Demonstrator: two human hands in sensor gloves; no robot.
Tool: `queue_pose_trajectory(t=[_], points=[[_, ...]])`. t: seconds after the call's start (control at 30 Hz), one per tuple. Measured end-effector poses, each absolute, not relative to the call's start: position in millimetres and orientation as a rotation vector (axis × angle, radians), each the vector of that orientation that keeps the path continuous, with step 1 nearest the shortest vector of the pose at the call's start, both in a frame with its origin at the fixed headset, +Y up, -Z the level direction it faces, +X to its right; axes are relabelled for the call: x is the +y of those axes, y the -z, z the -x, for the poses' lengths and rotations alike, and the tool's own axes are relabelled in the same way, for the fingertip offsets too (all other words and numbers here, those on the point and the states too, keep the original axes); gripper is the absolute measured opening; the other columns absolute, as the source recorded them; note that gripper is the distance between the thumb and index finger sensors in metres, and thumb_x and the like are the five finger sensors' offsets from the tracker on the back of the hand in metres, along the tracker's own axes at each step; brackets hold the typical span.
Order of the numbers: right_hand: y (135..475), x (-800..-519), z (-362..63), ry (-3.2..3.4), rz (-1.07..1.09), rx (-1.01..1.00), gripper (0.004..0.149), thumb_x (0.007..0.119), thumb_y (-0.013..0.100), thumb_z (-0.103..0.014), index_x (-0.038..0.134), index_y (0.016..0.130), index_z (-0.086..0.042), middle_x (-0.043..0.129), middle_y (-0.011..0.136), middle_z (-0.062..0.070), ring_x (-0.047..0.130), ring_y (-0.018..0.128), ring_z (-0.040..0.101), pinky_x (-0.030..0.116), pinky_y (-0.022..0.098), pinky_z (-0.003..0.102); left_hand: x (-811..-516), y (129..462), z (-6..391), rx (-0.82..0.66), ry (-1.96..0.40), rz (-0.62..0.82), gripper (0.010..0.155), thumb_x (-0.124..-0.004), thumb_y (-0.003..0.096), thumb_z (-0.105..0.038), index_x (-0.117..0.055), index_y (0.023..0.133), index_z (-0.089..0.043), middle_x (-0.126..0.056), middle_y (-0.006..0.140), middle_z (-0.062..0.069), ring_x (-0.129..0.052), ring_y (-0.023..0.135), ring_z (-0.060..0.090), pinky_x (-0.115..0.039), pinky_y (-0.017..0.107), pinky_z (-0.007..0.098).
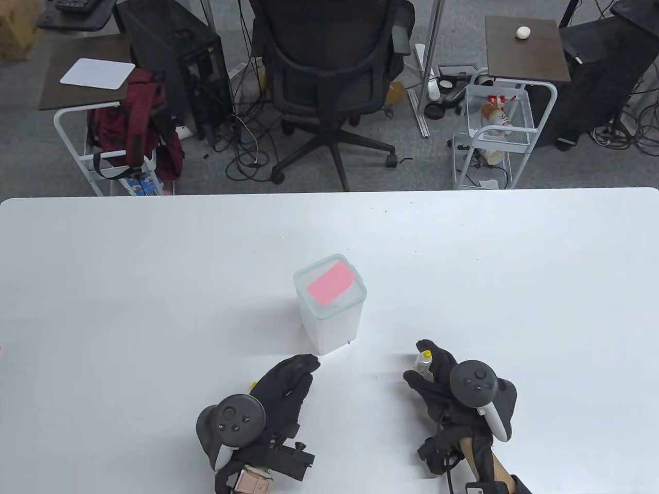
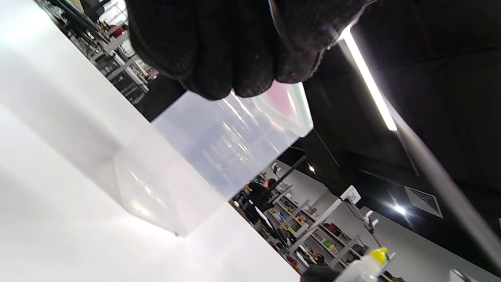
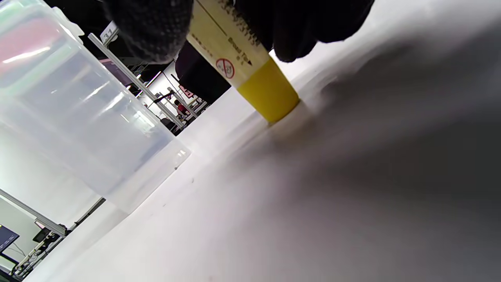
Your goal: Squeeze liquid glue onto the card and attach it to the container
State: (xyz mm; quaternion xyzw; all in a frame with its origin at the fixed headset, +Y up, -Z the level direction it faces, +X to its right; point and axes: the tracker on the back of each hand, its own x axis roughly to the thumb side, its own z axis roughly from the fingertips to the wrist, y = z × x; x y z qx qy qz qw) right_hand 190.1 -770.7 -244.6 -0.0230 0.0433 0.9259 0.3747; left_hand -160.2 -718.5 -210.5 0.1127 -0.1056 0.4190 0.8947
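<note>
A translucent container (image 1: 332,321) with a pale green-rimmed lid stands upright mid-table. A pink card (image 1: 332,281) lies flat on the lid. My right hand (image 1: 418,371) grips a small glue bottle (image 1: 423,362) upright, right of the container; its yellow base (image 3: 270,96) touches the table and its yellow tip (image 2: 378,254) points up. My left hand (image 1: 304,363) rests on the table just in front of the container, fingers (image 2: 219,58) bunched together. A small yellow bit (image 1: 253,383) shows at that hand's left edge; I cannot tell if it is held.
The white table (image 1: 154,288) stretches wide on both sides of the container. Beyond its far edge stand an office chair (image 1: 329,77), a wire cart (image 1: 497,128) and small side tables.
</note>
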Motion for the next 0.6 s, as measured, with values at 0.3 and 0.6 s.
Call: queue_pose_trajectory(t=[0.3, 0.6], points=[[227.7, -762.6, -186.7, -2.38, -0.073, -0.048, 0.05, 0.072, 0.051, -0.046, 0.062, 0.096, -0.026, 0.072, 0.101, 0.005, 0.081, 0.086, 0.031, 0.072, 0.065, 0.043, -723.9, 218.0, 190.9, -0.089, -0.592, -0.251, 0.046, -0.073, 0.0524, -0.038, -0.077, 0.096, -0.024, -0.086, 0.099, 0.005, -0.088, 0.088, 0.034, -0.076, 0.064, 0.045], [221.5, -762.9, -190.1, -2.342, -0.086, -0.021, 0.051, 0.072, 0.051, -0.046, 0.063, 0.096, -0.025, 0.074, 0.099, 0.006, 0.083, 0.084, 0.031, 0.073, 0.063, 0.043, -746.1, 227.4, 187.5, 0.025, -0.184, 0.019, 0.054, -0.079, 0.0492, -0.042, -0.076, 0.099, -0.023, -0.087, 0.099, 0.005, -0.09, 0.088, 0.032, -0.078, 0.064, 0.043]])
